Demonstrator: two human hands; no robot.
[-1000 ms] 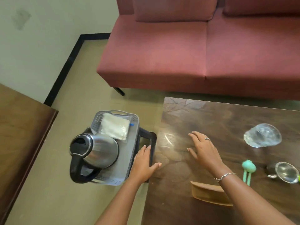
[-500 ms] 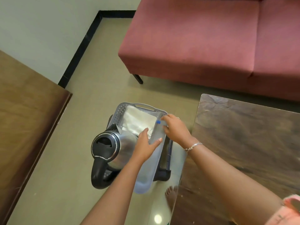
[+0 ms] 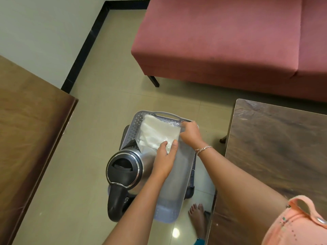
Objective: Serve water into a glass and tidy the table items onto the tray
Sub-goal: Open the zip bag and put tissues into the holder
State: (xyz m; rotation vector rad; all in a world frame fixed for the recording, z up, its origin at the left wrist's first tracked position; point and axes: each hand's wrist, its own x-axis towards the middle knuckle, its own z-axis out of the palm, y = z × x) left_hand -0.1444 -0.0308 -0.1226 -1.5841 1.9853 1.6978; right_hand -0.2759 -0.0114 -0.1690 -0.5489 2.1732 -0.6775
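Tray [image 3: 178,188]: a grey plastic tray with perforated walls and a handle at its far end is seen on a dark stool [image 3: 192,181], over the tiled floor [image 3: 99,112], just left of the desk [image 3: 276,147].
Kettle [image 3: 125,167]: a steel kettle with a black lid and black handle is stood upright at the near left of the tray, its handle turned toward the person and its spout toward the packet.
Packet [image 3: 155,131]: a clear plastic packet of white folded material is laid in the far half of the tray, touching the kettle's spout side.
Left hand [image 3: 165,160]: the near edge of the packet is pinched between thumb and fingers; the palm is held over the tray beside the kettle.
Right hand [image 3: 192,132]: the fingers are curled and pressed together on the far right corner of the packet, at the tray's rim; a bracelet is worn at the wrist.
Desk: only its dark wooden left part is shown, and no glass is seen there.
Surroundings: a red sofa [image 3: 230,41] is placed beyond the tray, a brown wooden surface [image 3: 28,129] at the left, and a bare foot [image 3: 199,220] is seen on the floor below the tray.
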